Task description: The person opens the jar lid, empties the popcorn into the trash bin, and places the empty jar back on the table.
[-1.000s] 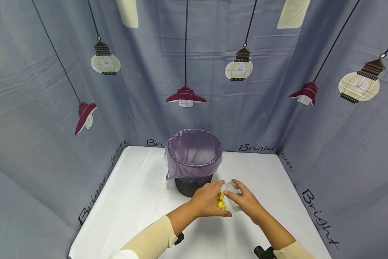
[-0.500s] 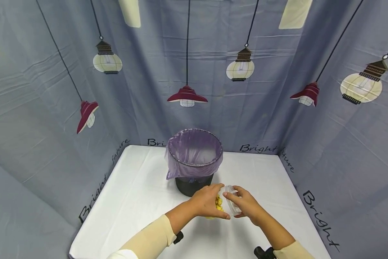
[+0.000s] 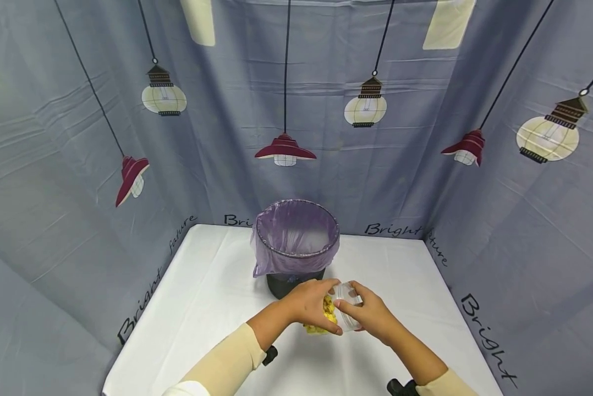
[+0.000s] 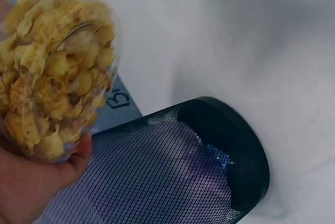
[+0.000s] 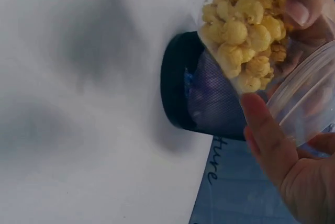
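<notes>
A clear plastic jar [image 5: 246, 30] of yellow popcorn [image 4: 68, 72] lies tipped on its side in the air, in front of the bin. My left hand [image 3: 303, 303] curls around the popcorn-filled end, thumb on the near side. At the other end, my right hand [image 3: 373, 316] grips the ribbed clear lid [image 5: 306, 90]. In the head view the left hand hides much of the popcorn, though some shows beneath its palm. The right wrist view has the popcorn gathered in the end away from the lid.
Behind the hands stands a black mesh bin [image 3: 281, 286] lined with a purple bag [image 3: 296, 264] folded over its rim. Everything is over a white table [image 3: 217, 308]. Grey-blue curtains [image 3: 217, 132] with printed lamps enclose the back and both sides.
Both hands have shifted slightly left and down with the jar. More popcorn shows beneath the left hand than a second ago. The bin stays where it was.
</notes>
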Available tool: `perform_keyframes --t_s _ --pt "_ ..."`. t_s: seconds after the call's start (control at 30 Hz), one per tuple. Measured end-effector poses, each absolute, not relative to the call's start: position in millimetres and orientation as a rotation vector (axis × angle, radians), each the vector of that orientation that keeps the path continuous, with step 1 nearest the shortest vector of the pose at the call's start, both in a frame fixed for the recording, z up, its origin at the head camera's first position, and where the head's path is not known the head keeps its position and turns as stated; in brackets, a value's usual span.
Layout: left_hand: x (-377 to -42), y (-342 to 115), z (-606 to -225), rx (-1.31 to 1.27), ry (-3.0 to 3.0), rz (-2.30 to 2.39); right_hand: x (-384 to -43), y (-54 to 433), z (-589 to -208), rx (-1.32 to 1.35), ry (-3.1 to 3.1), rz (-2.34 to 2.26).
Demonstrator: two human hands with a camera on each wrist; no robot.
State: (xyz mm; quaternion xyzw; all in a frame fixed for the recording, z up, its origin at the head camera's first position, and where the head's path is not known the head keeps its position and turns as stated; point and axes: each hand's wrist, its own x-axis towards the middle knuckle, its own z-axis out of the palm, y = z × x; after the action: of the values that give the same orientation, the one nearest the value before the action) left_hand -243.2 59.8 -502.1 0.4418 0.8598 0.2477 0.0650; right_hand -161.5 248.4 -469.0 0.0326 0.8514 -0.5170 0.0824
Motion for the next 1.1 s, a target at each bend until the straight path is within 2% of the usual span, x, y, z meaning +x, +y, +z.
perform_keyframes --t_s 0.3,0.37,0.47,0.63,0.73,0.9,1.1 --pt "-251.2 48.9 -497.4 1.264 2.224 0.958 -157.6 261.4 -459.2 -0.595 2.826 -1.094" --pt "-251.0 48.8 -496.3 1.288 2.272 0.932 -157.7 265.4 -457.1 -0.659 2.819 -1.057" --pt "-250.2 49.4 -493.6 1.349 2.397 0.860 -157.5 268.5 -457.7 -0.548 2.738 -1.124" --pt "-247.1 53.2 -489.0 1.391 2.559 0.710 -156.7 260.9 -457.0 0.044 2.488 -1.427" --pt "-246.1 54.9 -490.5 1.391 2.605 0.635 -157.7 254.3 -456.3 0.209 2.441 -1.483" --pt "-245.7 53.2 -493.8 1.400 2.632 0.568 -160.5 253.3 -457.6 0.082 2.552 -1.352" --pt "-249.2 46.8 -493.2 1.394 2.520 0.659 -161.6 263.6 -461.6 -0.509 2.780 -1.123"
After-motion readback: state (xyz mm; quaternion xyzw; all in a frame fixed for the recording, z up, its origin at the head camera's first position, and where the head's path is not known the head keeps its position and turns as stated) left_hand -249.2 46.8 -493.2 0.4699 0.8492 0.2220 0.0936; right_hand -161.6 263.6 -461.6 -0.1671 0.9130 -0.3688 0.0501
